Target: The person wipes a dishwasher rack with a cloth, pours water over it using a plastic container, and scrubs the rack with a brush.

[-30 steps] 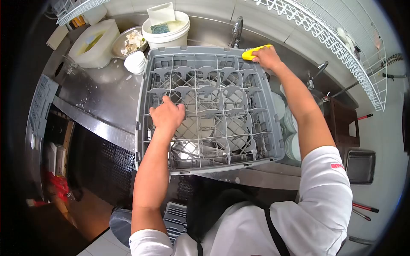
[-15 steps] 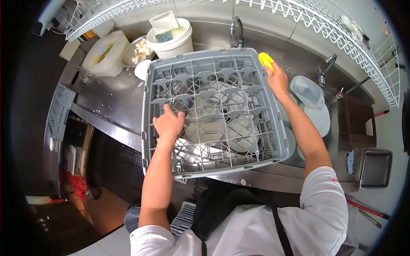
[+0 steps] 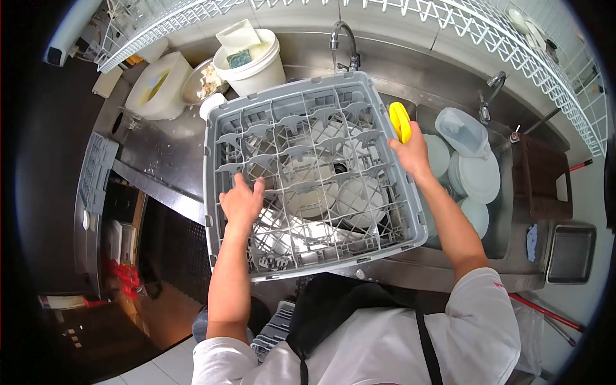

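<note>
A large grey dishwasher rack [image 3: 296, 152] with an open square grid lies tilted in front of me, across the counter's front edge. My left hand [image 3: 242, 202] is closed on its grid at the left, fingertips hooked over a divider. At the rack's upper right side, my right hand [image 3: 412, 154] grips a yellow oval scrubber [image 3: 400, 122], its bristles hardly visible. The thumb of that hand lies close to the rack's rim; whether it presses on it I cannot tell. Through the grid, white dishes [image 3: 361, 202] show beneath the rack, partly hidden.
White plates [image 3: 478, 176] and a clear plastic tub [image 3: 462, 131] fill the sink at right. Two taps [image 3: 346, 45] stand behind. A white bucket [image 3: 256, 70], a metal bowl [image 3: 200, 83] of scraps and a pale container [image 3: 160, 86] stand back left. A wire shelf [image 3: 494, 48] hangs above.
The rack has shifted slightly left and towards me with my left hand on it. My right hand and the yellow scrubber are lower along its side, and more plates show in the sink.
</note>
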Demonstrator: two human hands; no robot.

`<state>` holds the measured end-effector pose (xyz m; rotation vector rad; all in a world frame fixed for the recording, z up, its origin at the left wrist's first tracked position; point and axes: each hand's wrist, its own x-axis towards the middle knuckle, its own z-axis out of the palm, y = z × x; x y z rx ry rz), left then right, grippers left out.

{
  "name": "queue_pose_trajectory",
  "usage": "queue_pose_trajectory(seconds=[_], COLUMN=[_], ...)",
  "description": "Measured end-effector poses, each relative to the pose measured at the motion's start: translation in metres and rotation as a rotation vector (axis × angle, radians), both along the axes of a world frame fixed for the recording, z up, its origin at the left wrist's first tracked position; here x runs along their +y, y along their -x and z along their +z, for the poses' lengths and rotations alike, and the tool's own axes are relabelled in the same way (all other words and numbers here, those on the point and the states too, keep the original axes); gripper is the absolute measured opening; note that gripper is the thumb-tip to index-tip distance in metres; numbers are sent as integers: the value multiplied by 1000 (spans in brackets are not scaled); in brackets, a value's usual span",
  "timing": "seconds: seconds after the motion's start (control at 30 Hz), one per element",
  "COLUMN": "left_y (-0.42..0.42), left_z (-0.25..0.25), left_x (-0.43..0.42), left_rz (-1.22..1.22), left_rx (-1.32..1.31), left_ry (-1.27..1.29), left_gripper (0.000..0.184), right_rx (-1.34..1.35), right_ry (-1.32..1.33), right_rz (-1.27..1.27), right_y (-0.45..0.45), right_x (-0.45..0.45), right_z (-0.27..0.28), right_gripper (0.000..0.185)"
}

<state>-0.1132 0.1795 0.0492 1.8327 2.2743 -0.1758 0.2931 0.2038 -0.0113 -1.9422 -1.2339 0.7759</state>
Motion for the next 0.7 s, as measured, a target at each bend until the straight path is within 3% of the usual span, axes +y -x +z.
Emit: queue_pose_trajectory(seconds=[0.17, 0.27, 0.37, 0.47, 0.57, 0.7], left_y=[-3, 0, 0, -4, -4, -3], left_z=[2, -7, -5, -4, -1, -1], left_x=[-6, 0, -1, -3, 1, -1], left_rz=[45, 24, 20, 13, 8, -5], left_rx=[37, 60, 54, 36, -6, -32], left_ry=[-3, -13, -29, -42, -13, -16], left_gripper=[61, 55, 54, 51, 50, 49], right_rx=[45, -331, -471, -513, -605, -535], right_ry=[-104, -519, -605, -447, -373, -417], right_rz=[12, 246, 683, 915, 976, 1149], right_y=[-12, -7, 5, 14, 40, 126], right_x=[32, 84, 142, 202, 228, 231], right_z=[3, 13, 27, -4, -21, 0], right_gripper=[43, 35, 35, 35, 38, 37])
